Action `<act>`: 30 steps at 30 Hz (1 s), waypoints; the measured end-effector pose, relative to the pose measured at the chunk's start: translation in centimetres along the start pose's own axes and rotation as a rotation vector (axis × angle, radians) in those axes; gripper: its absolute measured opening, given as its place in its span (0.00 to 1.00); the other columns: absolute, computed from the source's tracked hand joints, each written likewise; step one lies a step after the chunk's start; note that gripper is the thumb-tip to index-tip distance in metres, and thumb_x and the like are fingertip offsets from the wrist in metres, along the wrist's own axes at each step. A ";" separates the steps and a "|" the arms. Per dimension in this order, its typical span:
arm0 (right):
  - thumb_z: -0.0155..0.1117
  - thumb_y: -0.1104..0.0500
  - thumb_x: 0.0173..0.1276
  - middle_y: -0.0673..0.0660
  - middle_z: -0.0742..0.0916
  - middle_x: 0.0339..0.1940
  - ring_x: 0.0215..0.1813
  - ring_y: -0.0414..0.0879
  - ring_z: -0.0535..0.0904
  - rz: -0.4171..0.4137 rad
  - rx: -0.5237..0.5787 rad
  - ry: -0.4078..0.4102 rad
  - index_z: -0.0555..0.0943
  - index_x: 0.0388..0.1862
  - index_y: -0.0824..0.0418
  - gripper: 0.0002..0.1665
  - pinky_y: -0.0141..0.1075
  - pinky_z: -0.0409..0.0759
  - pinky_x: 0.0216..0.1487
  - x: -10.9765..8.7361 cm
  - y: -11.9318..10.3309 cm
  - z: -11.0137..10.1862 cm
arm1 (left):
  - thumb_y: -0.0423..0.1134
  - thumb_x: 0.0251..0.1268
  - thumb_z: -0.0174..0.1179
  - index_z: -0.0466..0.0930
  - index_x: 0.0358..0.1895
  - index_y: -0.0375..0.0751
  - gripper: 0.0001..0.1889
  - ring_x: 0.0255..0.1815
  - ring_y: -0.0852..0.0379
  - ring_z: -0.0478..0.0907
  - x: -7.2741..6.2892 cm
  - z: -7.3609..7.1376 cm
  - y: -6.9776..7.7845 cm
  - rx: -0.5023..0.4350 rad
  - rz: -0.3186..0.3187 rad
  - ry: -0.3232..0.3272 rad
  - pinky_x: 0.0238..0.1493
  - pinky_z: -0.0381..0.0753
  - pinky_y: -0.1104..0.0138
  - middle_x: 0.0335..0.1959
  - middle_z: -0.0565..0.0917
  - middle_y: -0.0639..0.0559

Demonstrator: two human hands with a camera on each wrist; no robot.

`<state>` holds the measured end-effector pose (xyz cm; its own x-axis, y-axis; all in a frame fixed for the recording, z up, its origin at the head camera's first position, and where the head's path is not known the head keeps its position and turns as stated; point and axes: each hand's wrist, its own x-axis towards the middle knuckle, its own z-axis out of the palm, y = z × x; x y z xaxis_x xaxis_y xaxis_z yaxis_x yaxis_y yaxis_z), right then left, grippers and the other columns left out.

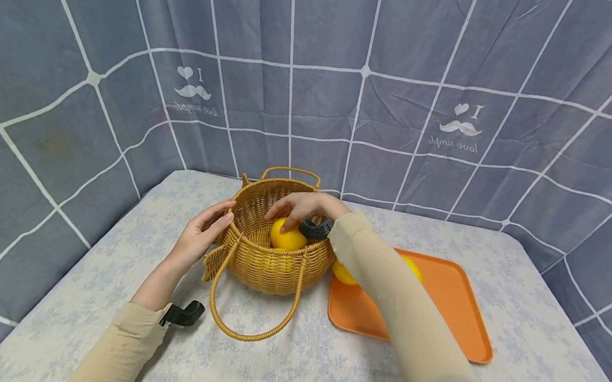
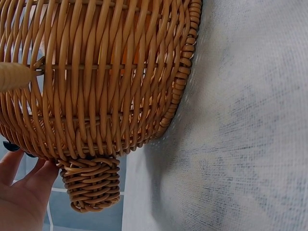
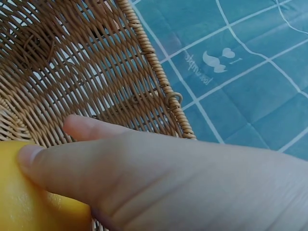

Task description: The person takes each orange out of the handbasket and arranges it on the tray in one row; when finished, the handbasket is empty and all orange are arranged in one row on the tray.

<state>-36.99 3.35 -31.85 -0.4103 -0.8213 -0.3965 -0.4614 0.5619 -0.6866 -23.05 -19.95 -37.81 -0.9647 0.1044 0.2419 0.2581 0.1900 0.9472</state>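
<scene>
A golden wicker basket (image 1: 263,269) with two looped handles stands on the table. My left hand (image 1: 198,233) grips its left rim, fingertips at the edge; in the left wrist view that hand (image 2: 26,195) is beside a short woven stub on the basket's side. Inside the basket opening, my right hand (image 1: 301,206) holds a round yellow fruit (image 1: 286,238) near the front wall. The right wrist view has the thumb pressed on the fruit (image 3: 29,192) and one finger stretched out past it; the other fingers are hidden.
An orange tray (image 1: 439,293) lies right of the basket, partly under the right forearm. Two more yellow fruits show at its left end (image 1: 344,273) and behind the sleeve (image 1: 413,268). One basket handle (image 1: 252,337) lies folded toward the front. A grey checked curtain (image 1: 324,107) hangs behind.
</scene>
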 end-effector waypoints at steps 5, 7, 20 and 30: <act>0.61 0.65 0.66 0.57 0.74 0.65 0.66 0.45 0.67 0.034 -0.046 -0.018 0.71 0.64 0.64 0.27 0.31 0.70 0.59 0.1 -0.1 0.1 | 0.45 0.73 0.50 0.64 0.69 0.44 0.24 0.72 0.50 0.52 0.1 0.0 -0.1 -0.002 -0.002 0.002 0.68 0.58 0.53 0.72 0.57 0.50; 0.61 0.62 0.67 0.56 0.76 0.63 0.62 0.44 0.70 0.042 -0.060 -0.019 0.74 0.63 0.63 0.25 0.30 0.72 0.56 0.1 0.0 0.1 | 0.45 0.73 0.50 0.64 0.69 0.44 0.25 0.72 0.50 0.52 0.0 0.0 0.0 -0.002 -0.003 0.001 0.68 0.58 0.53 0.72 0.57 0.50; 0.75 0.56 0.53 0.50 0.74 0.64 0.62 0.43 0.67 0.114 -0.375 -0.086 0.73 0.66 0.52 0.40 0.30 0.67 0.59 1.2 -2.0 0.6 | 0.45 0.73 0.50 0.64 0.68 0.42 0.24 0.72 0.50 0.54 0.0 0.1 0.1 -0.006 0.012 0.007 0.68 0.58 0.53 0.72 0.58 0.50; 0.74 0.60 0.54 0.50 0.75 0.59 0.53 0.43 0.71 0.150 -0.279 -0.075 0.73 0.65 0.50 0.37 0.31 0.76 0.47 1.2 -2.1 0.9 | 0.44 0.73 0.50 0.64 0.68 0.41 0.24 0.71 0.50 0.55 0.1 0.1 0.0 -0.008 0.017 0.010 0.68 0.59 0.53 0.72 0.58 0.49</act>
<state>-35.79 1.14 -31.46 -0.4358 -0.7266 -0.5312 -0.6023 0.6740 -0.4278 -23.10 -19.83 -37.80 -0.9606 0.0979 0.2600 0.2741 0.1804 0.9446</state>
